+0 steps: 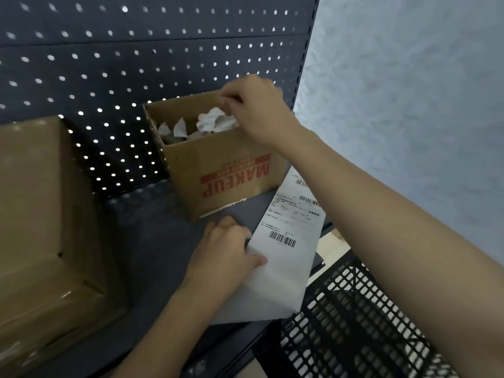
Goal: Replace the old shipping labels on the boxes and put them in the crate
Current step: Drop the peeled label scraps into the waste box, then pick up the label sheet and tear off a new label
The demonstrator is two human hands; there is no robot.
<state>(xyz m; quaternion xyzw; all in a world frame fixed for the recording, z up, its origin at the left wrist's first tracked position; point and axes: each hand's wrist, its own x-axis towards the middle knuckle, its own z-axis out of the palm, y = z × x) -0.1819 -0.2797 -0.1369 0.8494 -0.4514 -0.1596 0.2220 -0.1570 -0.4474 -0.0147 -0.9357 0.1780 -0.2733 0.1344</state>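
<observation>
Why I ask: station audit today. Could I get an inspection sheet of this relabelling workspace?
Surface: dark shelf, backed by a pegboard.
Job's things: open MAKEUP box on the shelf, print upside down; barcoded label sheet flat beside it, overhanging the shelf edge; closed brown box at left; black crate below right.
Clutter: crumpled white paper inside the MAKEUP box.
Grippers: left hand on the label sheet's edge, thumb on top, grip unclear; right hand above the crumpled paper, fingers curled, grip unclear.
Cables: nothing seen.
Surroundings: pale wall at right.
</observation>
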